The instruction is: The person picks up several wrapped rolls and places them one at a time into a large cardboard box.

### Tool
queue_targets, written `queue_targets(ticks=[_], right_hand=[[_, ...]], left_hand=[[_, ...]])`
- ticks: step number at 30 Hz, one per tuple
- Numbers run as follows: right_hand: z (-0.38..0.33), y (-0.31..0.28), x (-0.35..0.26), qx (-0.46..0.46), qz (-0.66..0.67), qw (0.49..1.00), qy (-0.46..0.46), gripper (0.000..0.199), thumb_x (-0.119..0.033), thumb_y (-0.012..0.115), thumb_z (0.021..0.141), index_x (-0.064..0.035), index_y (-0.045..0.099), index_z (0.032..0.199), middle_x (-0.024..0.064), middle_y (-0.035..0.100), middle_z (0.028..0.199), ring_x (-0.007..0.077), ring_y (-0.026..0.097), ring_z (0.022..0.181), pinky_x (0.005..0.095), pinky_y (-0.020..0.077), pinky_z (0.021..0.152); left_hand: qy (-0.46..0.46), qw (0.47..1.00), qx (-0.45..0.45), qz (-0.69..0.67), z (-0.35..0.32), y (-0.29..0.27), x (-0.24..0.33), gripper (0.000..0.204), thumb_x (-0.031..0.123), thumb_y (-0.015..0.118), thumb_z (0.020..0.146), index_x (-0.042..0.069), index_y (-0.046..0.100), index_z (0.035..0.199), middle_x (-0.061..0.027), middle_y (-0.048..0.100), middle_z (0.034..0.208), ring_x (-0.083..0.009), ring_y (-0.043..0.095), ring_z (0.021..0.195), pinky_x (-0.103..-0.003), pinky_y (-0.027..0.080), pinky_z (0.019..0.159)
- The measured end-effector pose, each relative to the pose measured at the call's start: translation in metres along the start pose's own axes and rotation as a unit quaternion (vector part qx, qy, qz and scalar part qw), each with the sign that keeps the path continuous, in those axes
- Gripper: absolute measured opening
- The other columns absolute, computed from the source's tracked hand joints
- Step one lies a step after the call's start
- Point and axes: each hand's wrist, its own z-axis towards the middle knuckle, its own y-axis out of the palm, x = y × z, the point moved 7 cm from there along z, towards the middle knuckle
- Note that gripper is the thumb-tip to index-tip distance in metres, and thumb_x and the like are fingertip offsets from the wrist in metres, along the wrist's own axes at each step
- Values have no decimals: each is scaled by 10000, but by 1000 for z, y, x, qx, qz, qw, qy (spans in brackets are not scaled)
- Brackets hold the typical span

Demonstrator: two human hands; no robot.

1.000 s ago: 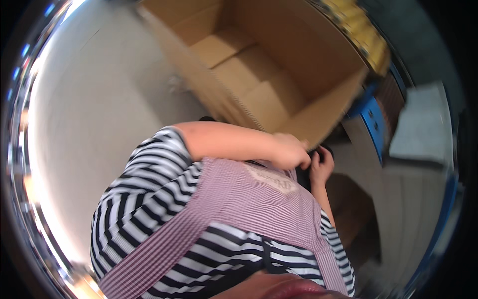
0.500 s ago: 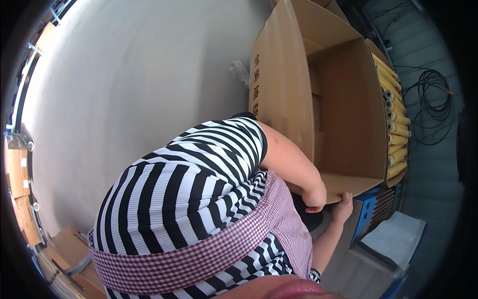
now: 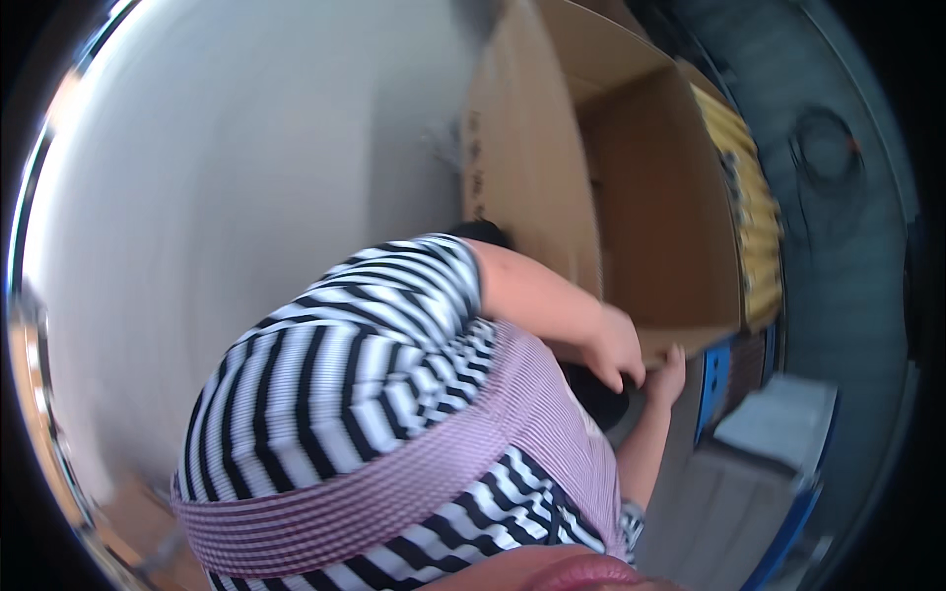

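A large, deep cardboard box (image 3: 527, 128) with its top open stands in front of me and to the right. My right hand (image 3: 668, 379) is closed on the near edge of this box, its fingertips over the cardboard. At the box's near left corner is my left hand (image 3: 616, 350), its fingers bent downward and partly blurred. Whether those fingers pinch the cardboard is hidden. The box's inside shows bare brown walls.
Behind the box's right wall lie several yellow rolls (image 3: 759, 227). A blue-edged rack (image 3: 717, 379) and a pale sheet (image 3: 778, 419) are at the near right. Coiled black cable (image 3: 826, 148) is by the wall. My dark shoe (image 3: 601, 399) is below my hands.
The view has shifted and blurred, and the box sits further left and higher in it. My left hand has come nearer to my right, which still grips the box edge.
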Motion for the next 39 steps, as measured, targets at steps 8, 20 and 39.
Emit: queue_targets(ticks=[8, 20, 39], right_hand=[[11, 25, 5, 89, 5, 996, -21, 241, 5, 561, 791, -73, 601, 1015, 142, 602, 1068, 388, 574, 1025, 470, 486, 860], [-2, 17, 11, 46, 52, 998, -10, 217, 40, 548, 799, -109, 590, 952, 85, 578, 1029, 331, 561, 1013, 436, 495, 859], [8, 20, 3, 76, 45, 996, 0, 310, 90, 621, 678, -108, 518, 893, 63, 533, 953, 311, 554, 937, 424, 498, 777]], left_hand=[[-221, 899, 248, 285, -121, -76, -113, 310, 315, 548, 927, 103, 752, 1024, -103, 724, 963, -309, 647, 1002, -450, 499, 911], [-203, 931, 183, 243, -94, -68, -111, 290, 177, 501, 917, 113, 741, 1066, -83, 675, 864, -317, 585, 842, -448, 480, 814], [-220, 924, 184, 252, -104, -68, -111, 285, 190, 499, 929, 118, 729, 1081, -57, 682, 902, -298, 577, 860, -429, 449, 836]])
